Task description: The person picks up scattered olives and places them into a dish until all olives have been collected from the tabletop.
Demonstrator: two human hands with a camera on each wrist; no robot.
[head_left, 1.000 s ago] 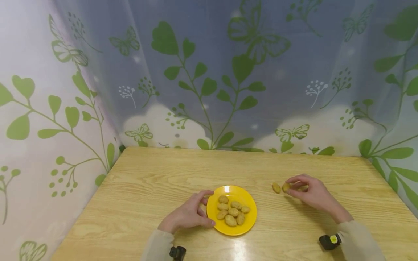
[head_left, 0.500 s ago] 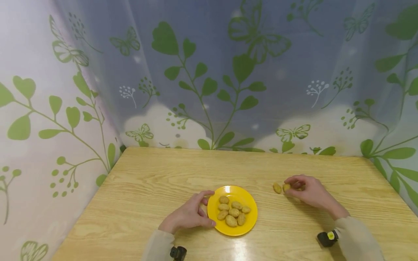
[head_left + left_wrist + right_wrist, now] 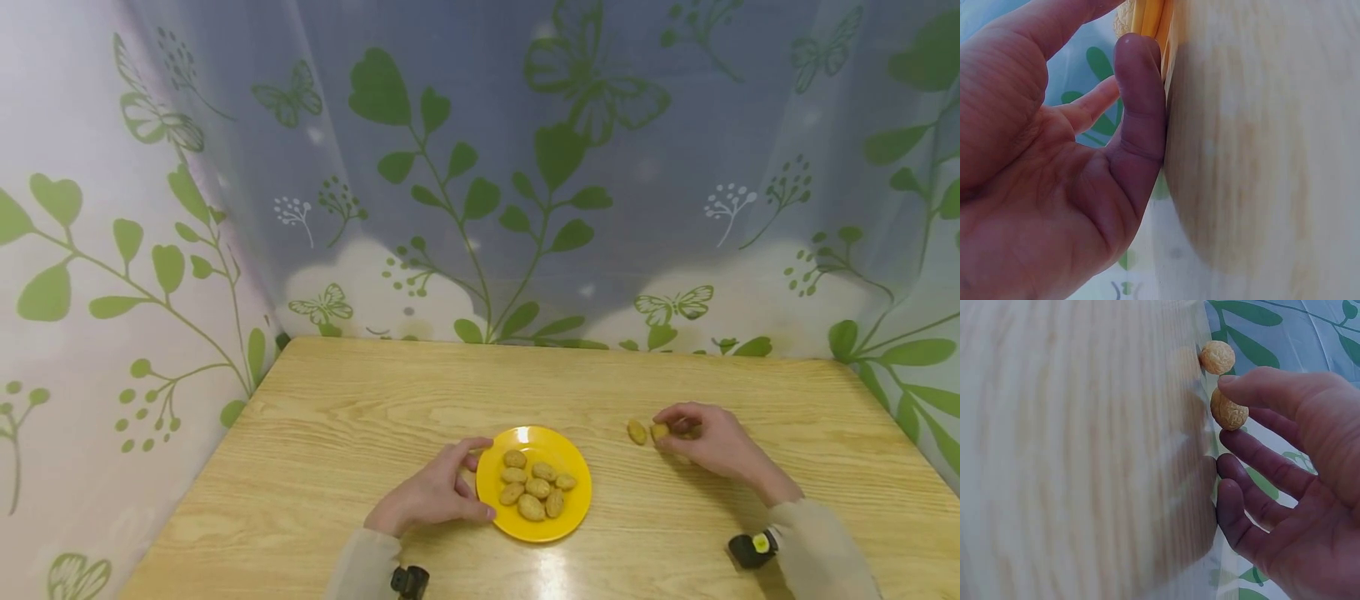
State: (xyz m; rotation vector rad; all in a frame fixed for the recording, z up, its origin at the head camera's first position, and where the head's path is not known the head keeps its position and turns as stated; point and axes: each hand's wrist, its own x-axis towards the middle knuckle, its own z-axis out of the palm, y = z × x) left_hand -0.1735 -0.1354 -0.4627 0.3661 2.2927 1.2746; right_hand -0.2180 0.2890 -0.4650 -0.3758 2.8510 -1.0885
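A yellow plate [image 3: 495, 522] bears several tan walnuts [image 3: 531, 507]. Its left rim is held by my left hand [image 3: 435, 493], thumb at the near side and index finger at the far side. In the left wrist view, the little finger [image 3: 1141, 94] curls beside the plate's edge. To the right of the plate, my right hand [image 3: 712, 437] has thumb and fingers around one walnut [image 3: 1229, 411] on the table, its wrinkled shell showing between them. Just left of that one lies another walnut [image 3: 636, 432], untouched. The fingers partly hide the walnut in the head view.
The wooden table [image 3: 360, 392] runs back to a patterned curtain [image 3: 480, 208] with green leaves and butterflies, which also covers the left side. Black wrist cameras [image 3: 409, 582] sit at both cuffs.
My right hand has shifted very slightly, its fingertips settling closer around the walnut. The left hand, the plate and the walnuts on it stay in place.
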